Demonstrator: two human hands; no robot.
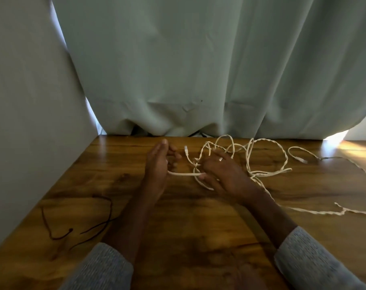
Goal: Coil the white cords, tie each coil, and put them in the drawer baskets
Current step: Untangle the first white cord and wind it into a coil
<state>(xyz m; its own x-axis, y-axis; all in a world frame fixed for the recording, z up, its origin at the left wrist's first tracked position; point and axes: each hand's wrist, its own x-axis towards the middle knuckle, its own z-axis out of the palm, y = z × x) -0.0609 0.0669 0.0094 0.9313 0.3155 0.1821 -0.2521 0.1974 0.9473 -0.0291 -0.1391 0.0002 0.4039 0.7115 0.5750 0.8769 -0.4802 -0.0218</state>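
Observation:
A long white cord lies in loose tangled loops on the wooden table, trailing off to the right edge. One plug end sticks up between my hands. A second plug end lies further right. My left hand stands on edge with its fingers curled round a stretch of the cord. My right hand lies over the tangle and pinches the same stretch at its other end, so a short straight length runs between the two hands. No drawer or basket is in view.
A thin dark string lies loose on the table at the near left. A pale wall borders the table on the left, and a grey-green curtain hangs along its far edge. Sunlight falls on the far right corner.

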